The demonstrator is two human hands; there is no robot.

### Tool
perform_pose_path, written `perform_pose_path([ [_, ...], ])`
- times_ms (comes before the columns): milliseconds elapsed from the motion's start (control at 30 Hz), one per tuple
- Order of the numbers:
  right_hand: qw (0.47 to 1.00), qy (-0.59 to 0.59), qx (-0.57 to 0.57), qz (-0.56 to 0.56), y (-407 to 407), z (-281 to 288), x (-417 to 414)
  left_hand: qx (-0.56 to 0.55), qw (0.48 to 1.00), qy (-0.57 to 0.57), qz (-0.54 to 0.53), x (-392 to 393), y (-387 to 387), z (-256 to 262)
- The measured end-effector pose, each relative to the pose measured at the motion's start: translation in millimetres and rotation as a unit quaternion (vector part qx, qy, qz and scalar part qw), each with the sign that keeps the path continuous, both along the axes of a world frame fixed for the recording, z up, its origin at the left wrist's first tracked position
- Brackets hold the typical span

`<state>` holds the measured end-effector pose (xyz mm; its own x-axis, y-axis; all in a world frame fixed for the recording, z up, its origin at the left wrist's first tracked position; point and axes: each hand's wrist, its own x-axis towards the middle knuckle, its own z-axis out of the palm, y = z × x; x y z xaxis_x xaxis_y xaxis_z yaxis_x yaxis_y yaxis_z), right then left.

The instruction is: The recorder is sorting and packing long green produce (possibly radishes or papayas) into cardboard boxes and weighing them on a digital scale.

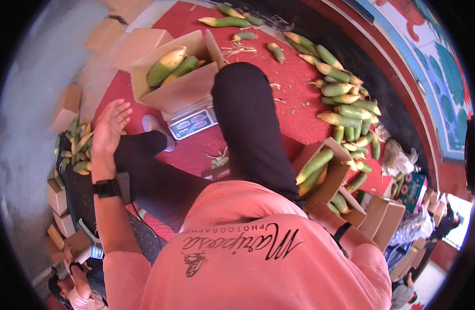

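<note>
My left hand (110, 126) is raised at the left with fingers extended and slightly apart, holding nothing. To its right, an open cardboard box (183, 91) stands on a digital scale (194, 124); large green-and-yellow radishes (166, 66) lie inside it. My right forearm (330, 221) reaches down beside another open cardboard box (334, 170) holding similar radishes (315, 166). My right hand is out of view, hidden past my shirt and leg.
Many loose radishes (344, 100) lie on the red floor covering (295, 97) at the right, others (80, 149) at the far left. Cardboard boxes (381, 217) and plastic bags (398, 157) stand at the right. A co-worker (80, 286) sits at the lower left; more people are at the lower right.
</note>
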<state>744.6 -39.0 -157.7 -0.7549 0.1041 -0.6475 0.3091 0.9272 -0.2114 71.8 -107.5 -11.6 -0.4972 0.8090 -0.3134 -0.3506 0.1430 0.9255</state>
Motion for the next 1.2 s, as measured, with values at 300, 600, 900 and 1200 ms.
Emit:
perform_pose_path([
  [300,0.906,0.247,0.082,-0.333,94.1,117.5,-131.6,-0.013,0.998,-0.027,0.048,1.4,2.5,15.4],
  [600,0.641,0.424,-0.308,-0.561,162.7,182.8,-290.0,-0.042,0.997,-0.002,0.068,-28.4,25.2,27.6],
  [900,0.594,0.373,-0.383,-0.602,229.4,139.8,-409.9,-0.176,0.978,0.023,0.106,-65.4,69.2,-8.3],
  [1200,0.832,0.286,-0.173,-0.442,279.0,53.2,-486.2,-0.369,0.923,0.105,0.017,-78.0,98.4,-64.3],
])
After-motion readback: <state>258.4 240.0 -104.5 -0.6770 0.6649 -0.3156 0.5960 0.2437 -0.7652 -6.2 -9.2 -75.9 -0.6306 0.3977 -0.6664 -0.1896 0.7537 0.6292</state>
